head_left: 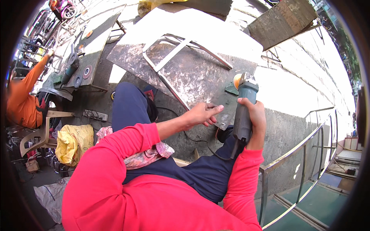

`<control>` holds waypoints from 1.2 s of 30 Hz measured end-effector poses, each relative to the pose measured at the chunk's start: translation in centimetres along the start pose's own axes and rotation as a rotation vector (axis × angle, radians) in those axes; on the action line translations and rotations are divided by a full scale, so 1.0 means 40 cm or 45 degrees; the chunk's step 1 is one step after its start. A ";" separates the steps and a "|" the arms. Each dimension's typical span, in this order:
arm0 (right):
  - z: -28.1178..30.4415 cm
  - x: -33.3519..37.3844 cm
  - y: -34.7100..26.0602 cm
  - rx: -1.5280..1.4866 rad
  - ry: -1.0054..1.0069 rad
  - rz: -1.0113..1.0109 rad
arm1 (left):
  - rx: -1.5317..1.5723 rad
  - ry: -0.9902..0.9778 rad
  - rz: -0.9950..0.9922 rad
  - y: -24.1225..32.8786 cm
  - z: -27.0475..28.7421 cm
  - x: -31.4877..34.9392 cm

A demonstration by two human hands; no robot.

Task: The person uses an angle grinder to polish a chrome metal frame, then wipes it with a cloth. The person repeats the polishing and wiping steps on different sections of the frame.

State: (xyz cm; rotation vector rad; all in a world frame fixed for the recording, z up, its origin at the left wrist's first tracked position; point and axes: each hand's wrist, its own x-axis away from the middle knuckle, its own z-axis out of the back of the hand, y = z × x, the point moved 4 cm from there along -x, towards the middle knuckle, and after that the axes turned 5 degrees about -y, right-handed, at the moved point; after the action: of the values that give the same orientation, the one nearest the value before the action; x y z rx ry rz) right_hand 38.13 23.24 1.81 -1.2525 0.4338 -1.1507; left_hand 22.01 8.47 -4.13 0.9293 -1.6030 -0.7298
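The grinder (pixel 243 111) is held upright in the right hand (pixel 254 117), whose fingers (pixel 246 103) are wrapped tight round its grey body. Its long axis runs nearly straight away from the person, the blue-green head and orange disc (pixel 236 81) at the far end and the black cord (pixel 216 154) trailing from the near end down past the knee. The disc is seen just at the right edge of the steel sheet (pixel 192 73) that serves as a bench; whether it touches the metal cannot be told.

The left hand (pixel 202 114) is laid on the near edge of the sheet, just to the left of the grinder and apart from it. Its fingers (pixel 214 109) are stretched out and close together, pointing toward the tool, and nothing is gripped in them.

A frame (pixel 173 54) of bright steel tube is lying flat on the sheet, beyond and to the left of both hands. One long bar of it runs diagonally from the far left down toward the left hand, so the left hand is the nearer of the two to the frame, while the disc stands off to the frame's right.

A second person in an orange sleeve (pixel 34 73) is seated well apart at the far left, beside another bench (pixel 96 50) on which discs and a tool are laid.
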 end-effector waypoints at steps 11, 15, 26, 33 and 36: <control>-0.015 -0.020 -0.017 -0.286 -0.011 -0.156 | 1.168 -0.582 -0.023 0.004 -0.223 -0.057; -0.004 -0.006 -0.006 -0.378 -0.087 -0.158 | 1.218 -0.745 -0.022 0.009 -0.249 -0.061; 0.014 0.033 0.017 -0.607 -0.163 -0.106 | 0.735 -0.566 -0.081 0.061 -0.277 -0.057; 0.000 -0.035 0.043 -1.042 -0.151 0.186 | 0.271 -0.051 -0.451 0.075 -0.191 -0.093; 0.045 -0.037 0.078 -0.617 -0.077 0.156 | -0.005 0.200 -0.459 0.091 -0.133 -0.130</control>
State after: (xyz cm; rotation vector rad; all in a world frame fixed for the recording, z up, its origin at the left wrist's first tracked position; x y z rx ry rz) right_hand 40.31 25.08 -0.83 -1.6478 0.7646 -0.9280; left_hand 27.03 14.84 -2.47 1.2593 -1.3107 -0.8817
